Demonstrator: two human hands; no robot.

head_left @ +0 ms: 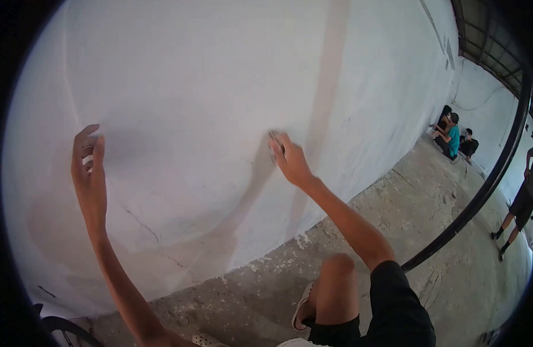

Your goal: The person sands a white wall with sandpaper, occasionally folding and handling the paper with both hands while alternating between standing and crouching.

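A white wall [203, 75] with a few thin cracks fills most of the view. My right hand [292, 162] is pressed close against it near the middle, fingers bent round a small greyish thing [273, 142]; I cannot tell what kind of thing it is. Over at the left, my left hand [90, 162] is raised in front of the wall. Its fingers are loosely curled and apart, with nothing between them.
A rough concrete floor [417, 202] runs along the wall's foot. My bent knee [339, 266] and a light clog [303, 306] show below. A black curved bar [480, 205] crosses the right side. Several people [451, 136] crouch by the far wall; another person [521, 202] stands at right.
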